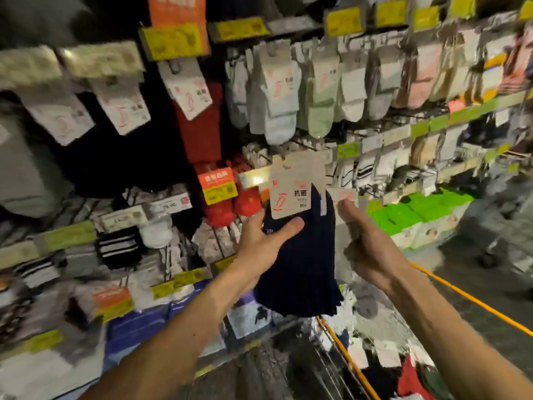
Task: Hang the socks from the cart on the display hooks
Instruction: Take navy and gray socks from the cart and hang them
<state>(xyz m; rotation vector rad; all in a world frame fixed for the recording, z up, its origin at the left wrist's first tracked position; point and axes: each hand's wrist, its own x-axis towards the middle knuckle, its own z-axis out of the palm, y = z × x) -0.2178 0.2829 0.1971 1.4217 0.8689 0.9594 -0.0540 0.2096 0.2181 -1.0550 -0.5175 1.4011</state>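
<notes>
Motion blur hides the hooks behind the hanging white socks [277, 90]. Your left hand [265, 241] grips the dark navy ribbed socks [300, 255] in front of the display, thumb under their white card [291, 194] reading "抗菌". Your right hand [363, 235] curls beside them, its grasp unclear. The wire cart [343, 356] is cut off.

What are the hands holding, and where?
Left hand grips the navy socks just below their card header. Right hand: unclear, too blurred.
</notes>
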